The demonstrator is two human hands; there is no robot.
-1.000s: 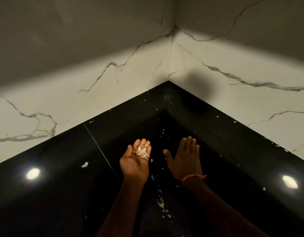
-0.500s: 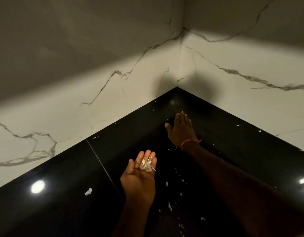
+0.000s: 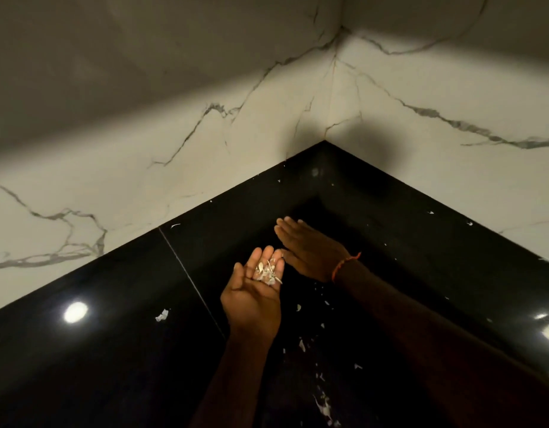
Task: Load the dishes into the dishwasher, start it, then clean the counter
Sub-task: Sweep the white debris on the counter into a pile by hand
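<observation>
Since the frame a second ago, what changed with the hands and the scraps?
The right hand reached out toward the corner of the counter, then swept back and now sits edge-on beside the left hand. Nothing was gripped or let go. The left hand stayed palm-up, cupping the pale scraps. Loose bits remain scattered on the counter.
</observation>
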